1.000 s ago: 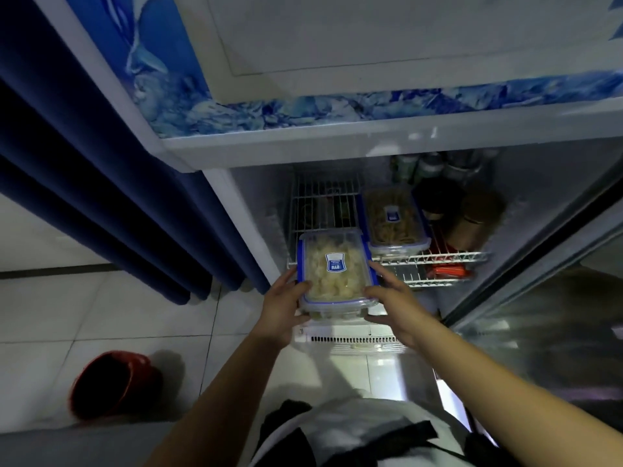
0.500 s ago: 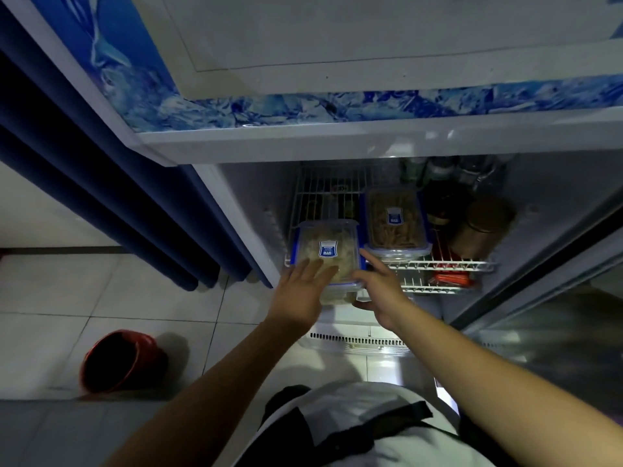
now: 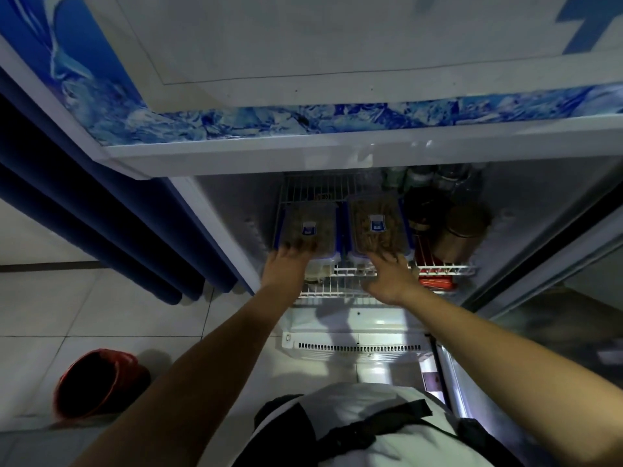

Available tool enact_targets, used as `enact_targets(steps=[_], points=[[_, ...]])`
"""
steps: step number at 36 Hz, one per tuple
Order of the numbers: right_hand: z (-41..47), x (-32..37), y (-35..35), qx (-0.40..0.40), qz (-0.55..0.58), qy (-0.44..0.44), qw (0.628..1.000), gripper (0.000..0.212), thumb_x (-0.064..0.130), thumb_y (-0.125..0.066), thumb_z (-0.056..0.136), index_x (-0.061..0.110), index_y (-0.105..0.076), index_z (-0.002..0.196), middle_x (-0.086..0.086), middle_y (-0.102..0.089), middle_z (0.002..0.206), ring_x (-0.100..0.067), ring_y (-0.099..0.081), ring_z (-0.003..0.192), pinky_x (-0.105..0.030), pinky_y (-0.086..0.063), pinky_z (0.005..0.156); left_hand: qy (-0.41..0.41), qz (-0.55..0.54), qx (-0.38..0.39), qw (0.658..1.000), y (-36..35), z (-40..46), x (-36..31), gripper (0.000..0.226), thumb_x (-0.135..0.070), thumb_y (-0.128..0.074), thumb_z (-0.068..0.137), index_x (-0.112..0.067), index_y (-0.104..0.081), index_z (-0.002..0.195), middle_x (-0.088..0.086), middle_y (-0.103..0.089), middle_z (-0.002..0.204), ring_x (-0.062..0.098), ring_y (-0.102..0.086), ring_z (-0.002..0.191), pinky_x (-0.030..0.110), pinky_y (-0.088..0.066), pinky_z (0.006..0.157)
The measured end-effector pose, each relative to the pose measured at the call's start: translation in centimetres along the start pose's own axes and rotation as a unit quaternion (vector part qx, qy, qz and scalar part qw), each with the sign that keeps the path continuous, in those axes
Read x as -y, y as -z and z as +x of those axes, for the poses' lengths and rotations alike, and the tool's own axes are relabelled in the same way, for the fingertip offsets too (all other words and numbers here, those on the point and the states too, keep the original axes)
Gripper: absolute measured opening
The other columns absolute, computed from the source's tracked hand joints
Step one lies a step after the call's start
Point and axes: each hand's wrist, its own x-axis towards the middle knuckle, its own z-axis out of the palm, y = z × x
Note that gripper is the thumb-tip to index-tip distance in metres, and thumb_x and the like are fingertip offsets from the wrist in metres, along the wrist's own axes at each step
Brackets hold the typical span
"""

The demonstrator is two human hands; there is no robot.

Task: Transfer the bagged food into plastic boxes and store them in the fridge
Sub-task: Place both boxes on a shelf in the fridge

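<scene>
Left hand (image 3: 286, 267) flat, pushing left box (image 3: 308, 230) deeper onto shelf (image 3: 445, 268); right hand (image 3: 391, 278) flat against right box (image 3: 377, 227), squaring pair; neither grip holds.

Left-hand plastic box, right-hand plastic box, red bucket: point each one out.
Left-hand plastic box (image 3: 309, 228): head view, on its lid's label.
Right-hand plastic box (image 3: 376, 224): head view, on its lid's label.
Red bucket (image 3: 88, 385): head view, on its dark inside.

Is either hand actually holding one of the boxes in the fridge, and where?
Neither holds one. The left hand presses straight fingers on the left box's near end; the right hand touches the right box's near end.
</scene>
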Motion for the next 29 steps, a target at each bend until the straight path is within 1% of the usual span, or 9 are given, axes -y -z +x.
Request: enact_targets(steps=[3, 6, 9, 13, 17, 20, 23, 26, 29], points=[[0.4, -0.2, -0.2, 0.031, -0.011, -0.004, 0.999, 0.090, 0.047, -0.062, 0.090, 0.040, -0.003, 0.157, 0.004, 0.001, 0.168, -0.031, 0.008, 0.152, -0.058, -0.006, 0.120, 0.008, 0.006, 0.051, 0.999, -0.4, 0.9, -0.2, 0.108, -0.013, -0.067, 0.084, -0.030, 0.009, 0.158, 0.011, -0.002, 0.168, 0.035, -0.008, 0.153, 0.055, -0.020, 0.119], [0.5, -0.2, -0.6, 0.042, -0.016, -0.006, 0.999, 0.093, 0.047, -0.062, 0.090, 0.040, 0.001, 0.157, 0.005, 0.006, 0.168, -0.031, 0.013, 0.152, -0.058, -0.006, 0.120, 0.011, 0.009, 0.079, 0.997, -0.7, 1.5, -0.2, 0.114, -0.022, -0.068, 0.084, -0.031, 0.021, 0.155, 0.010, 0.011, 0.168, 0.037, 0.003, 0.154, 0.061, -0.015, 0.119], [0.4, -0.2, -0.8, 0.040, -0.031, -0.012, 0.999, 0.093, 0.048, -0.062, 0.090, 0.039, 0.003, 0.157, 0.006, 0.007, 0.167, -0.030, 0.014, 0.152, -0.059, -0.006, 0.120, 0.009, 0.018, 0.094, 0.995, -0.7, 1.9, 0.0, 0.116, -0.029, -0.071, 0.083, -0.033, 0.021, 0.154, 0.010, 0.016, 0.167, 0.040, 0.006, 0.153, 0.061, -0.013, 0.118], [0.5, -0.1, -0.9, 0.043, -0.035, -0.016, 0.998, 0.094, 0.046, -0.062, 0.090, 0.039, 0.004, 0.157, 0.005, 0.007, 0.167, -0.030, 0.013, 0.152, -0.059, -0.007, 0.119, 0.009, 0.018, 0.132, 0.991, -0.5, 2.5, 0.2, 0.115, -0.037, -0.069, 0.085, -0.037, 0.022, 0.154, 0.007, 0.022, 0.166, 0.036, 0.012, 0.153, 0.063, -0.005, 0.118], [0.5, 0.3, -0.6, 0.051, -0.031, -0.018, 0.998, 0.095, 0.045, -0.063, 0.090, 0.039, 0.004, 0.157, 0.005, 0.006, 0.167, -0.030, 0.014, 0.152, -0.060, -0.007, 0.119, 0.013, 0.011, 0.161, 0.987, -0.5, 2.9, 0.6, 0.112, -0.034, -0.067, 0.085, -0.040, 0.020, 0.154, 0.006, 0.024, 0.165, 0.038, 0.011, 0.153, 0.063, -0.007, 0.118], [0.6, 0.1, -0.5, 0.051, -0.045, -0.018, 0.998, 0.095, 0.046, -0.063, 0.089, 0.039, 0.003, 0.157, 0.004, 0.005, 0.168, -0.031, 0.013, 0.152, -0.061, -0.008, 0.119, 0.013, -0.015, 0.148, 0.989, -1.4, 2.5, -0.1, 0.108, -0.037, -0.066, 0.088, -0.038, 0.020, 0.155, 0.010, 0.021, 0.166, 0.041, 0.012, 0.152, 0.061, -0.007, 0.120], [0.6, 0.0, -0.8, 0.040, -0.061, -0.016, 0.997, 0.097, 0.047, -0.064, 0.088, 0.039, 0.004, 0.157, 0.004, 0.004, 0.168, -0.031, 0.011, 0.152, -0.060, -0.009, 0.120, 0.006, -0.023, 0.118, 0.993, -2.8, 1.2, -1.0, 0.112, -0.036, -0.066, 0.088, -0.036, 0.024, 0.153, 0.014, 0.023, 0.164, 0.043, 0.018, 0.150, 0.059, 0.006, 0.119], [0.7, -0.1, -1.3, 0.034, -0.062, -0.016, 0.997, 0.098, 0.047, -0.064, 0.087, 0.040, 0.005, 0.157, 0.004, 0.005, 0.167, -0.031, 0.012, 0.152, -0.061, -0.010, 0.119, -0.001, -0.034, 0.092, 0.995, -3.9, 0.0, -1.2, 0.115, -0.036, -0.068, 0.086, -0.033, 0.026, 0.152, 0.015, 0.024, 0.163, 0.040, 0.026, 0.146, 0.053, 0.019, 0.111], [0.7, -0.2, -1.8, 0.027, -0.058, -0.017, 0.998, 0.099, 0.047, -0.064, 0.086, 0.040, 0.006, 0.157, 0.005, 0.006, 0.167, -0.030, 0.013, 0.152, -0.062, -0.008, 0.119, -0.007, -0.050, 0.084, 0.995, -4.3, -0.4, -1.1, 0.112, -0.035, -0.066, 0.087, -0.031, 0.024, 0.153, 0.015, 0.021, 0.165, 0.040, 0.022, 0.148, 0.049, 0.017, 0.113]])
